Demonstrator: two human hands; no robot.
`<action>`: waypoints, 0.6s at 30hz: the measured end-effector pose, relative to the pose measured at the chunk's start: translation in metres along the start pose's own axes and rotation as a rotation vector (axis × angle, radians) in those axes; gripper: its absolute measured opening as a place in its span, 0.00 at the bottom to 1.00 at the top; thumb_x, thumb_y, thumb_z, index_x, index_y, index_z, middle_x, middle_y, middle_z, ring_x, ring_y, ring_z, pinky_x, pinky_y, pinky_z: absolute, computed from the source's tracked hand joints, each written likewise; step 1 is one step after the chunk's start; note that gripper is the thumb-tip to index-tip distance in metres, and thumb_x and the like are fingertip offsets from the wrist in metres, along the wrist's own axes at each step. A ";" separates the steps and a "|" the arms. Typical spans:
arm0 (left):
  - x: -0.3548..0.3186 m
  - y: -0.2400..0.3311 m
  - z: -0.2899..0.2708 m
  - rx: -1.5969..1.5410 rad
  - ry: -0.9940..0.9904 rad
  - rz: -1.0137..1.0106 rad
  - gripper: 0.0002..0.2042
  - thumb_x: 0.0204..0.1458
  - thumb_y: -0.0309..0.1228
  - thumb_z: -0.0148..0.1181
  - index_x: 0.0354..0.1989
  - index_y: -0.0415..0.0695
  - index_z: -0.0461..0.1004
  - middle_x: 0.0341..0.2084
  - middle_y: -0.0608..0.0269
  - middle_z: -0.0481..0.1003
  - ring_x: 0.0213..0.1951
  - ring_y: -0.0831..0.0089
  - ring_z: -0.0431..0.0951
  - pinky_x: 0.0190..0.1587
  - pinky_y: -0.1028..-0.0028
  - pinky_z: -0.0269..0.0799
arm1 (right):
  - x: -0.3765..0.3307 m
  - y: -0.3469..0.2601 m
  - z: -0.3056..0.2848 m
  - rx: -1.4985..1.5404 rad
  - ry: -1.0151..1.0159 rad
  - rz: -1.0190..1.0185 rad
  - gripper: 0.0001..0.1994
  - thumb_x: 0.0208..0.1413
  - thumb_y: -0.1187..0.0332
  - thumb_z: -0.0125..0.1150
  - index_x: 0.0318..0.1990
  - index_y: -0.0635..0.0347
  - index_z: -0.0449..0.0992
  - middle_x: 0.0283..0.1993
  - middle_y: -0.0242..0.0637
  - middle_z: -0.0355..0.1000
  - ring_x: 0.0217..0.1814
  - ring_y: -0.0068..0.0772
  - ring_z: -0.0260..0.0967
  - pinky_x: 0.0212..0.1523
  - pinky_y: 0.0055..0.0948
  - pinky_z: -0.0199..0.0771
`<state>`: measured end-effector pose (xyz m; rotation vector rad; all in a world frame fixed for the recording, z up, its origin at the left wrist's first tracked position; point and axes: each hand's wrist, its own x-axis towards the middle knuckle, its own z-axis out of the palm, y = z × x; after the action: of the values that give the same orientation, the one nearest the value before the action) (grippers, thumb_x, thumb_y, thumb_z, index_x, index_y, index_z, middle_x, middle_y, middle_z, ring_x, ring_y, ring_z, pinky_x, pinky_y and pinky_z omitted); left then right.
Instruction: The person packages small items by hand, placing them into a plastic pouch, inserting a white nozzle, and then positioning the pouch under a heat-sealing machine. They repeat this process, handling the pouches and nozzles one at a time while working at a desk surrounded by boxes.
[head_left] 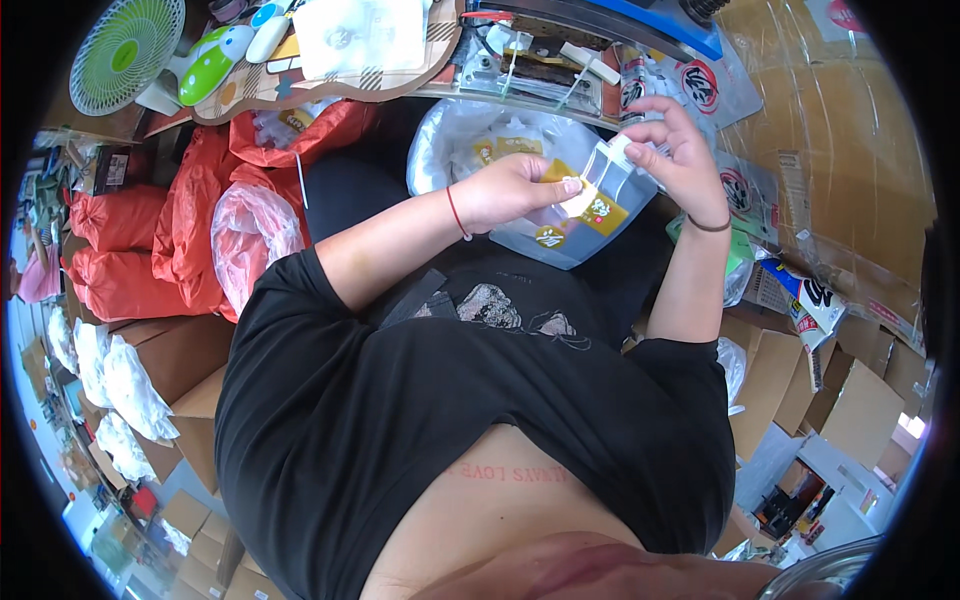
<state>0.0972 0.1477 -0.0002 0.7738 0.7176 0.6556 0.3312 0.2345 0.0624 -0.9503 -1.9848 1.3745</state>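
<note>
Over my lap is a clear plastic pouch (pixel 570 245) with gold printed panels, tilted with its narrow top end toward the upper right. My left hand (pixel 500 195) grips the pouch's side, thumb pressed on the gold panel. At the narrow top end, my right hand (pixel 675 165) pinches the pouch's edge between thumb and forefinger, its other fingers raised. A small white piece shows by those fingertips; I cannot make out what it is. Just beyond my left hand stands a container (pixel 430 150) lined with clear plastic, with several gold-marked pouches inside.
Red plastic bags (pixel 190 240) crowd the left side. At the far edge, a table (pixel 400 85) holds a green and white fan (pixel 124 58), white sheets and a metal device (pixel 540 65). Large cardboard (pixel 840 130) stands at the right, above open cartons (pixel 770 380).
</note>
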 end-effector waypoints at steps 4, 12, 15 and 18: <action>-0.004 0.003 -0.011 -0.065 -0.008 -0.001 0.12 0.56 0.28 0.63 0.48 0.39 0.76 0.40 0.62 0.80 0.40 0.75 0.81 0.46 0.74 0.77 | -0.001 0.012 -0.016 -0.027 0.228 -0.003 0.16 0.57 0.70 0.65 0.50 0.63 0.70 0.41 0.31 0.77 0.37 0.17 0.69 0.40 0.20 0.68; 0.025 0.036 -0.080 -0.124 0.217 0.139 0.17 0.53 0.26 0.65 0.50 0.37 0.73 0.42 0.55 0.79 0.42 0.72 0.81 0.48 0.73 0.77 | -0.012 0.073 -0.011 -0.576 0.437 0.019 0.12 0.56 0.64 0.66 0.42 0.62 0.75 0.35 0.39 0.76 0.37 0.30 0.73 0.40 0.29 0.69; 0.037 0.039 -0.087 -0.143 0.225 0.155 0.20 0.53 0.29 0.66 0.52 0.36 0.70 0.41 0.54 0.79 0.41 0.71 0.81 0.46 0.74 0.77 | -0.012 0.073 -0.017 -0.749 0.485 -0.162 0.13 0.60 0.60 0.61 0.40 0.62 0.76 0.31 0.42 0.74 0.35 0.42 0.72 0.39 0.33 0.69; 0.035 0.043 -0.094 0.108 0.467 0.264 0.25 0.53 0.33 0.67 0.55 0.35 0.66 0.45 0.52 0.77 0.39 0.70 0.81 0.44 0.74 0.77 | -0.021 0.065 -0.020 -0.767 0.437 0.058 0.15 0.65 0.58 0.54 0.39 0.64 0.74 0.31 0.41 0.71 0.34 0.37 0.68 0.41 0.33 0.69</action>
<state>0.0342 0.2331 -0.0258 0.8314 1.0925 1.0639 0.3749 0.2445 0.0070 -1.4878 -2.1400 0.3272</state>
